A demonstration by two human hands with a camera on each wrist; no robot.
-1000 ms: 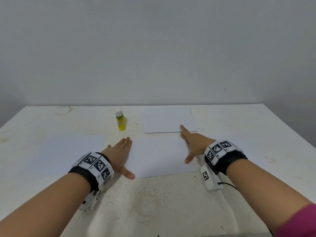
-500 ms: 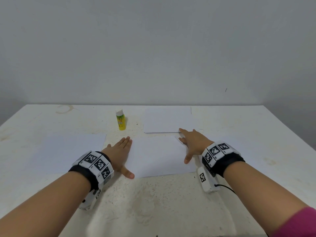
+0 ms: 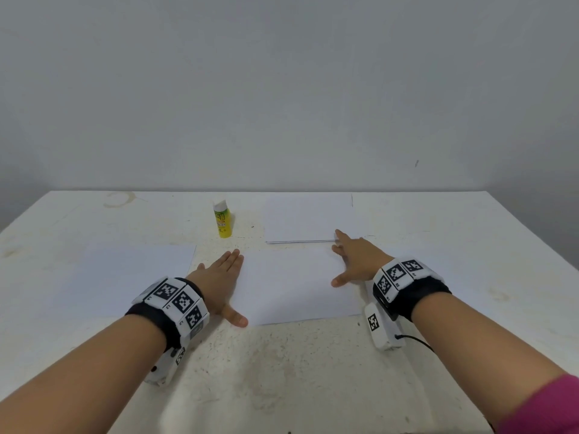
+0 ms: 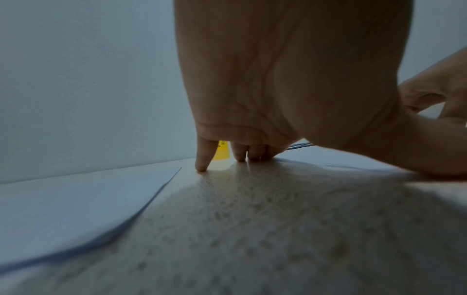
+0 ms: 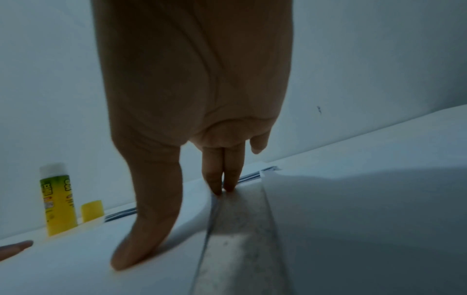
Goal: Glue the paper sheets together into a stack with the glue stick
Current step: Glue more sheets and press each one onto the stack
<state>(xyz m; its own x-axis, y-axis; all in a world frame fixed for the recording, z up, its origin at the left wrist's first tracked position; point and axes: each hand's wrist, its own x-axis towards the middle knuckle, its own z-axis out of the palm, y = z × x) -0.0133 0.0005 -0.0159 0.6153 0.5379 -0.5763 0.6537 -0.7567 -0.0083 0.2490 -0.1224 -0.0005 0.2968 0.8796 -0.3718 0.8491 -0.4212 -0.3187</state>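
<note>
The main risk, as I judge it, is the middle sheet [image 3: 297, 286] sliding or skewing on the surface [image 3: 282, 371] when one hand lifts away for the glue: it lies loose, and only flat fingers pin it. A second risk is knocking over the glue stick [image 3: 223, 220], which stands upright and narrow; in the right wrist view its yellow cap [image 5: 92, 210] appears to be off, standing beside it, so a topple could smear glue on the surface.

Neither hand grips anything. The left hand [image 3: 222, 277] lies flat, fingers straight and together, along the sheet's left edge, thumb near its front corner. The right hand [image 3: 354, 261] is spread and relaxed at the sheet's far right corner, fingertips [image 5: 222, 187] touching the edge of the paper pile [image 3: 308, 219] beyond.

The glue stick is well apart from both hands, beyond the left one, beside the pile. Another single sheet [image 3: 125, 277] lies to the left.
</note>
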